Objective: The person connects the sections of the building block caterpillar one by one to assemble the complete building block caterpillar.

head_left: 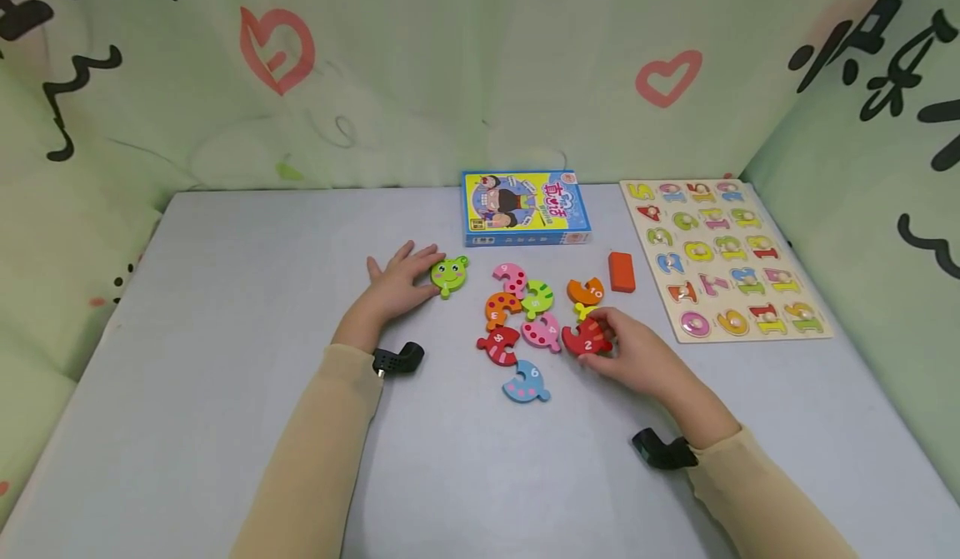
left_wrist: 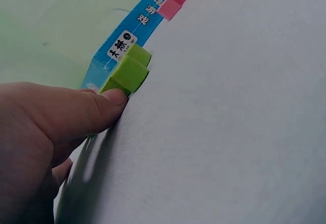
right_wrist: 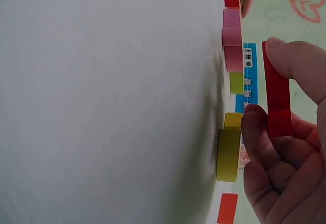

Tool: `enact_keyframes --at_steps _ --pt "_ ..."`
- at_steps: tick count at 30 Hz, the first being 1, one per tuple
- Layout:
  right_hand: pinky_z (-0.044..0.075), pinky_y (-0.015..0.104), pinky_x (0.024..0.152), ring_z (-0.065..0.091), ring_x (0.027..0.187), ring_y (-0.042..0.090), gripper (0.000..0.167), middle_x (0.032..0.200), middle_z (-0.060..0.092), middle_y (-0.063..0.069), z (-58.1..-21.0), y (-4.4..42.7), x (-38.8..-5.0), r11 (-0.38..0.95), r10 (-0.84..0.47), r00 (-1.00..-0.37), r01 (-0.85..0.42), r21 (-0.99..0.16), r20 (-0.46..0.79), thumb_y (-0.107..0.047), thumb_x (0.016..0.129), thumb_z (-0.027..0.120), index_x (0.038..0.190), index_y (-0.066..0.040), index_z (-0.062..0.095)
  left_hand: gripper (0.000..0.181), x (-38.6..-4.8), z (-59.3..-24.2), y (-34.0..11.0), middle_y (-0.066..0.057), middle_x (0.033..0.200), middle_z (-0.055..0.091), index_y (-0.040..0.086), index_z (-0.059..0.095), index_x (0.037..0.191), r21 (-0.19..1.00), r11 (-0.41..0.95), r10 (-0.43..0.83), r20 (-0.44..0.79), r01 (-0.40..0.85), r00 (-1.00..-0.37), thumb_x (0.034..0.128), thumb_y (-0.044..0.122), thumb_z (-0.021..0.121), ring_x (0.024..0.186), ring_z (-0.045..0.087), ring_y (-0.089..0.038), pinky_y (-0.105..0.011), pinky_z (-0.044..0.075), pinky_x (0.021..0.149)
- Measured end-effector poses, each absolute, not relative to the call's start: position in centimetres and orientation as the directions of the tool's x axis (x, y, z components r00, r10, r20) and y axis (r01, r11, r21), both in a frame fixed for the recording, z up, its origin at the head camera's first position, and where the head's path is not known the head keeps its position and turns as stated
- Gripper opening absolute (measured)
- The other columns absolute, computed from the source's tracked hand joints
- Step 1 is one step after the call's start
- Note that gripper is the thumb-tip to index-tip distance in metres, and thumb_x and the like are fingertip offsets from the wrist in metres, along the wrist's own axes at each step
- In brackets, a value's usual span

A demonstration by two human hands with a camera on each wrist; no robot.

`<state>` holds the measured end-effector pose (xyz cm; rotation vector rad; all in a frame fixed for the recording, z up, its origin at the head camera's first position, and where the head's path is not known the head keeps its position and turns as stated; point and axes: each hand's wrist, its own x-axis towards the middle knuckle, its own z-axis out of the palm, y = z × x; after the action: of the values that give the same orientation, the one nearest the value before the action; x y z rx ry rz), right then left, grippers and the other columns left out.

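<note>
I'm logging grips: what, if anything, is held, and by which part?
The right hand pinches the red number 2 piece by opposite edges. The left hand touches the green face piece at one side; gripping can't be told.

A pale table is carrying a picture box, a wooden puzzle board and an orange block. A green animal-head piece, clustered curved pieces, an orange piece and a yellow piece are resting there too.

- Blue-and-yellow box lying near the desk's far edge
- Wooden puzzle board at right
- Orange block beside it
- Pale green cloth with red hearts
</note>
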<state>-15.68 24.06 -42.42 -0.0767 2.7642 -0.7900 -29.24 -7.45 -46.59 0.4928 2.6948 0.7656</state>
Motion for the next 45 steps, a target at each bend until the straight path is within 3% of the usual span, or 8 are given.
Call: enact_keyframes --at_steps 14,23,30,45 --pt "0.047 0.048 0.09 0.043 0.119 0.034 0.069 0.134 0.045 0.019 -41.9 22.7 -16.4 0.86 -0.151 -0.962 -0.014 -0.511 -0.227 -0.029 0.08 0.068 0.138 -0.01 0.037 0.053 -29.6 -46.4 -8.0 0.01 0.149 0.026 0.029 0.038 0.138 0.546 0.801 0.396 -0.175 0.246 -0.901 0.0875 0.031 0.055 0.142 0.002 -0.02 -0.063 -0.018 0.1" --pt "0.054 0.034 0.075 0.052 0.103 0.024 0.07 0.115 0.056 0.012 -40.8 14.7 -19.1 0.838 -0.101 -0.968 0.04 -0.544 -0.228 -0.037 0.076 0.07 0.132 -0.01 0.04 0.06 -29.4 -46.5 -8.2 0.007 0.149 0.028 0.027 0.032 0.141 0.572 0.79 0.385 -0.182 0.222 -0.905 0.0864 0.032 0.057 0.142 0.004 -0.02 -0.062 -0.019 0.101" --pt "0.052 0.039 0.079 0.053 0.103 0.021 0.072 0.118 0.057 0.006 -41.1 9.6 -21.1 0.884 -0.079 -0.956 0.064 -0.463 -0.283 -0.048 0.074 0.069 0.13 -0.014 0.043 0.06 -29.4 -46.7 -8.0 0.006 0.149 0.029 0.025 0.032 0.141 0.563 0.793 0.389 -0.172 0.233 -0.905 0.0867 0.032 0.056 0.142 0.005 -0.021 -0.064 -0.016 0.102" --pt "0.051 0.035 0.07 0.053 0.093 0.023 0.079 0.114 0.058 0.008 -42.2 7.2 -23.8 0.952 -0.026 -0.949 0.072 -0.296 -0.315 -0.053 0.073 0.067 0.133 -0.01 0.04 0.053 -29.5 -46.3 -8.0 0.004 0.148 0.031 0.023 0.033 0.142 0.603 0.769 0.39 -0.18 0.212 -0.903 0.0912 0.026 0.049 0.142 0.008 -0.02 -0.06 -0.016 0.104"
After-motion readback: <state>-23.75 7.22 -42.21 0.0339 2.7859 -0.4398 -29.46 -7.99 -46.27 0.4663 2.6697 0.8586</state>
